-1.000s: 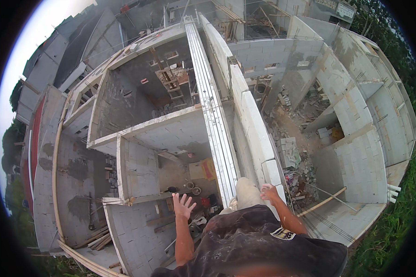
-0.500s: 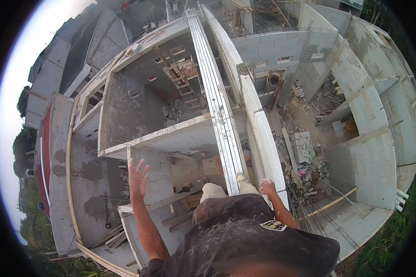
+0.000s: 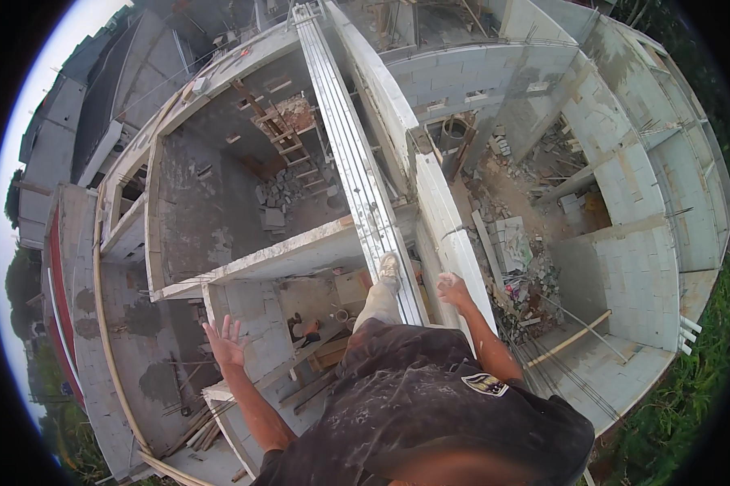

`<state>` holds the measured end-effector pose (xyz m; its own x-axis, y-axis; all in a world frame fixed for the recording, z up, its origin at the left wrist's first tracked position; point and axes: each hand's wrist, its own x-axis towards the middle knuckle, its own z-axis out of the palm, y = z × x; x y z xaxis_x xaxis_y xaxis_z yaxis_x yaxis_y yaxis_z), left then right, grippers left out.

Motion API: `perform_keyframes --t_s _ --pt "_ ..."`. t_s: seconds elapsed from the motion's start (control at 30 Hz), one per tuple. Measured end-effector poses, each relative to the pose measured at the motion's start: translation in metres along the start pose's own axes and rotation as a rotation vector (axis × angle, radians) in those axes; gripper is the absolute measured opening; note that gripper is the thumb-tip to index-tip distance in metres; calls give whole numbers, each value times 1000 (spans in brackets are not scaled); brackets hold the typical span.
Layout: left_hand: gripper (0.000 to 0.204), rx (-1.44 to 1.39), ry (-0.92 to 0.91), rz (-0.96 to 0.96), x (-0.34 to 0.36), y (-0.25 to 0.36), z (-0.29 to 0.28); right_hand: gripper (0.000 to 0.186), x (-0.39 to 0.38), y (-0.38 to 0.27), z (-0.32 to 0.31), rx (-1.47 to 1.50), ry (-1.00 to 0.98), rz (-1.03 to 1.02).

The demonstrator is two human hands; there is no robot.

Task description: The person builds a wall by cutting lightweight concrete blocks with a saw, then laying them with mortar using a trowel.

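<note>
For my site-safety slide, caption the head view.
A shoe rests on long silvery bars among roofless block-walled rooms, left hand spread, right hand half-open.

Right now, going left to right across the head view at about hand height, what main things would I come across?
Long bamboo pole, open left hand, light-coloured shoe, right hand, shorter yellowish pole, short white pipes at the far right.
</note>
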<state>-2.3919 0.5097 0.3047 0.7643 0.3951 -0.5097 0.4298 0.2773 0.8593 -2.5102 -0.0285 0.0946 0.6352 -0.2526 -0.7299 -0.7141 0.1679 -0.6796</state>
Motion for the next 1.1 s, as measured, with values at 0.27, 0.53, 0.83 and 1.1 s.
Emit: perform_keyframes --t_s 0.27,0.53,0.83,1.1 --pt "91 121 18 -139 122 21 69 45 114 -99 -5 111 152 7" --pt "78 199 -5 13 208 133 172 45 158 -133 30 143 153 306" --pt "84 170 -158 -2 330 153 319 42 288 -251 37 47 35 253" --pt "91 231 37 -201 413 152 317 34 404 -412 23 -572 240 -87"
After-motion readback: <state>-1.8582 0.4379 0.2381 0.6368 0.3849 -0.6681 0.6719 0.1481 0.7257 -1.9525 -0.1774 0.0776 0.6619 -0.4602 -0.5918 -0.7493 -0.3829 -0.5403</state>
